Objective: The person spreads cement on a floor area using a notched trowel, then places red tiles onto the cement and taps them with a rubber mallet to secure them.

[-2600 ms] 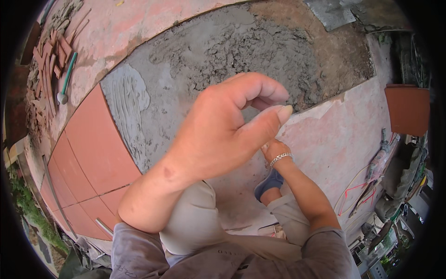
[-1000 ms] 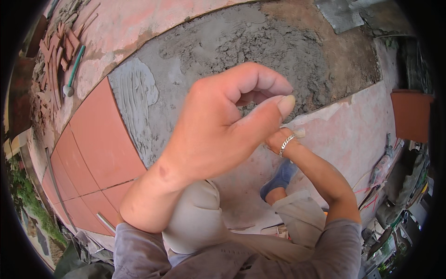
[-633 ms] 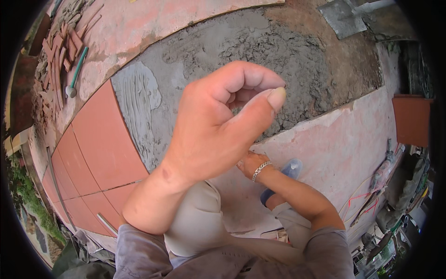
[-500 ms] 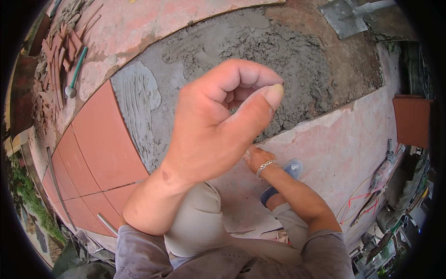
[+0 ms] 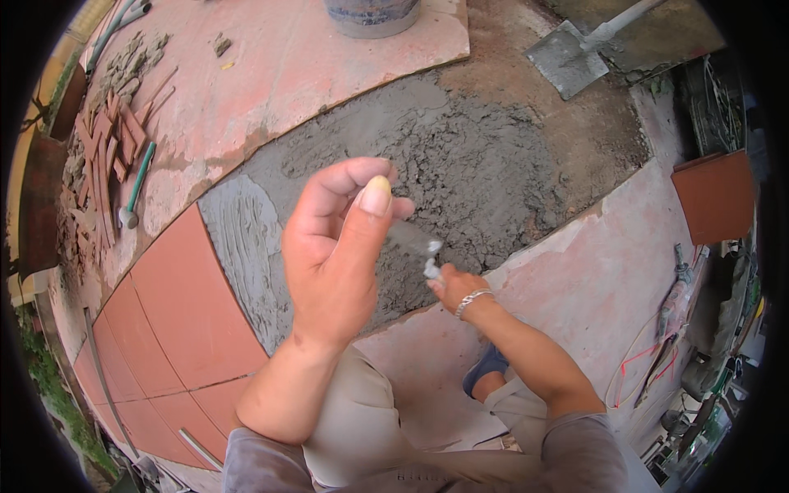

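My left hand (image 5: 337, 238) is raised in front of the mortar, its fingers curled and the thumb drawn against them. Whatever it may pinch is hidden or too small to tell. Lower and to the right, my right hand (image 5: 457, 289), with a chain bracelet at the wrist, grips a mortar-smeared trowel (image 5: 432, 258). Its blurred blade points left over the mortar and is partly behind my left fingers. Grey wet mortar (image 5: 485, 164) lies spread in the strip, rough at the right. A combed, paler patch (image 5: 242, 230) borders the laid red tiles (image 5: 197, 304).
A shovel (image 5: 571, 62) rests at the far right, above spare red tiles (image 5: 715, 197). A bucket (image 5: 374, 16) stands at the far edge. Broken tile strips (image 5: 103, 164) and a green-handled mallet (image 5: 140, 185) lie at left. Power tools and cables (image 5: 678, 304) are on the right.
My left hand has moved lower and farther from the camera. The trowel in my right hand has come into sight over the mortar. The view has shifted, showing the bucket and more of the shovel.
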